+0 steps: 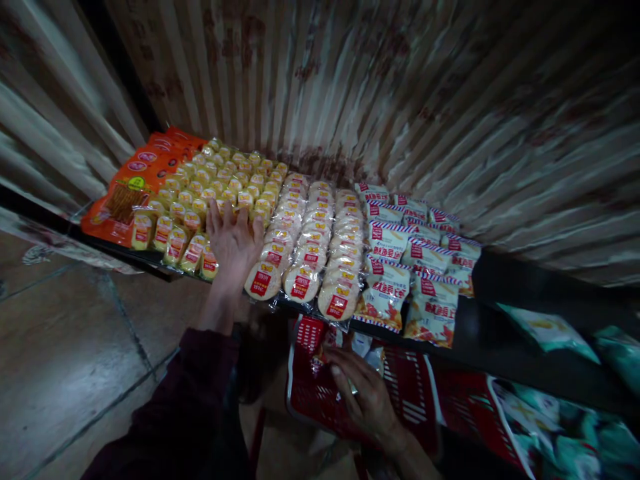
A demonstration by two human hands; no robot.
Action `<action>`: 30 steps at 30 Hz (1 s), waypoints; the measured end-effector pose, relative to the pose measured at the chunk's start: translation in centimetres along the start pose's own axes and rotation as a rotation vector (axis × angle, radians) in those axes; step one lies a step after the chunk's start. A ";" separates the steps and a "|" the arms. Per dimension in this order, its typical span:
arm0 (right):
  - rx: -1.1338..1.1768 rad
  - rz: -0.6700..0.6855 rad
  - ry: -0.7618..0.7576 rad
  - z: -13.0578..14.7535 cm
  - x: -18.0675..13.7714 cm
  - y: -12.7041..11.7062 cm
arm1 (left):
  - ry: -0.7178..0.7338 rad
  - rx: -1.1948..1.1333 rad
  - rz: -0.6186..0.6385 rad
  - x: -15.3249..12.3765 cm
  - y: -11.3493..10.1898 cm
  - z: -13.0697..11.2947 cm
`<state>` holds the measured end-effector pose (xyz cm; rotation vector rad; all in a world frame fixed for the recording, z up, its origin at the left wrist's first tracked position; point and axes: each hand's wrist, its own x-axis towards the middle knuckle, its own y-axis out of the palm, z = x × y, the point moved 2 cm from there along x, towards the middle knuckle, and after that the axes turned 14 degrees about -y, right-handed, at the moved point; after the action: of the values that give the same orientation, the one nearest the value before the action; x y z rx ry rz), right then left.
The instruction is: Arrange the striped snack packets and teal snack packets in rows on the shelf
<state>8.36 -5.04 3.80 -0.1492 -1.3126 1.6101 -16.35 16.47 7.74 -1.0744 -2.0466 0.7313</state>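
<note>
My left hand [234, 233] lies with fingers spread on rows of small yellow wrapped cakes [215, 180], at their right front. Just to its right are three overlapping rows of round wrapped crackers [300, 283] with red labels. My right hand [367, 397] is lower, over a red plastic basket [413, 380] below the shelf's front edge. Its fingers are curled together; what they hold, if anything, is too dark to make out. Several small packets [361, 343] show in the basket beyond that hand.
Orange snack bags [133, 190] lie at the shelf's left end. White-and-red snack bags [387, 290] stand in rows to the right. A green-and-white packet [547, 330] lies on the dark shelf [495, 287]. Another red basket [505, 417] holds green packets. A pleated curtain [325, 80] hangs behind.
</note>
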 end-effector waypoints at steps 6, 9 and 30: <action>-0.213 -0.069 -0.066 -0.8 7.3 0.9 | 0.034 -0.021 -0.076 -0.3 0.1 -0.3; -0.308 -0.040 0.002 -1.1 12.2 2.8 | 0.096 -0.054 -0.165 -1.7 -0.7 -0.2; -0.448 0.316 0.101 -3.4 14.0 2.0 | 0.313 0.179 0.174 -12.2 1.0 1.2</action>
<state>2.58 7.85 7.41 -0.7332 -1.6123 1.5134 -11.83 6.33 2.38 -1.1903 -1.6086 0.7642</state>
